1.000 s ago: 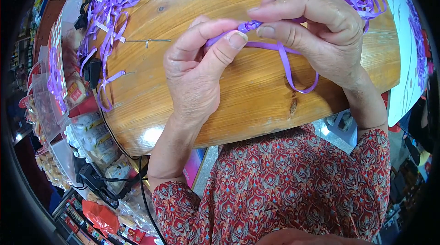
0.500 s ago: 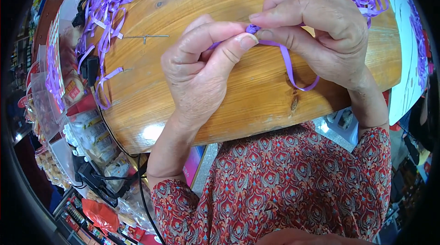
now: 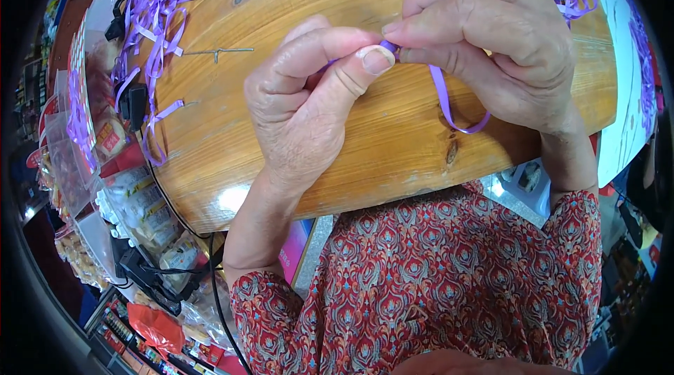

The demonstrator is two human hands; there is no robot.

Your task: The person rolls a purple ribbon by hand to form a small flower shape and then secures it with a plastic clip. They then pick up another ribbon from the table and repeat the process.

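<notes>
Left hand (image 3: 303, 97) and right hand (image 3: 502, 48) are both pinching purple ribbon (image 3: 441, 90), fingertips super close, loop dangling. Metal rod (image 3: 217, 51) lying on the tabletop (image 3: 379, 154), off left.

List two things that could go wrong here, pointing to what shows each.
The left hand and right hand pinch the purple ribbon by the fingertips, so it might slip if either grip loosens. Its loose loop hangs below the right thumb and could twist or catch.
</notes>
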